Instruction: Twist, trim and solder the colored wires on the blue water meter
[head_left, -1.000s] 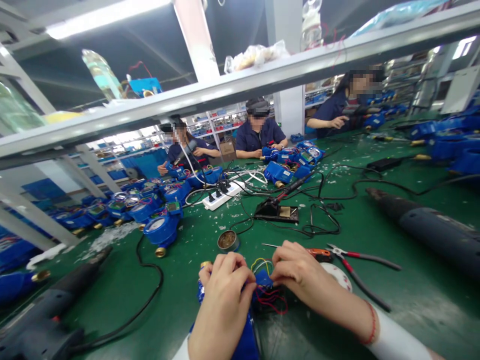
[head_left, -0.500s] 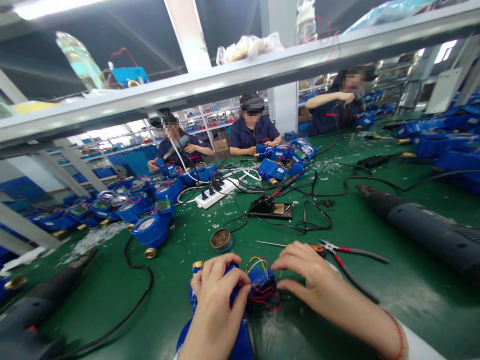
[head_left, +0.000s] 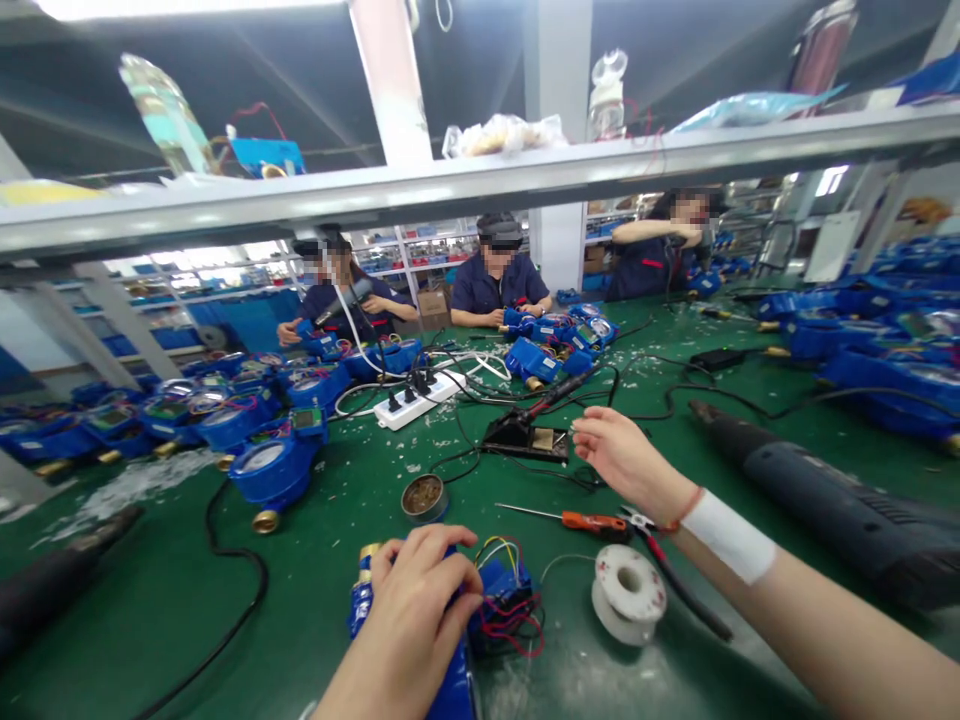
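Note:
Near the front edge of the view, my left hand is closed over a blue water meter with brass threaded ends; it covers much of the meter. Red, yellow, white and black wires stick out from the meter's right side. My right hand is raised over the bench with its fingers apart, and I see nothing in it. It is close to the soldering iron, which rests in a black stand. A white spool of solder wire lies below that hand.
An orange screwdriver and red-handled cutters lie under my right forearm. A small round tin stands behind the meter. Heat guns flank the bench, cables and a power strip cross it, and co-workers sit opposite.
My right hand has left the wires and moved up and away toward the soldering iron stand, uncovering the spool. My left hand stays on the meter. The view has shifted slightly.

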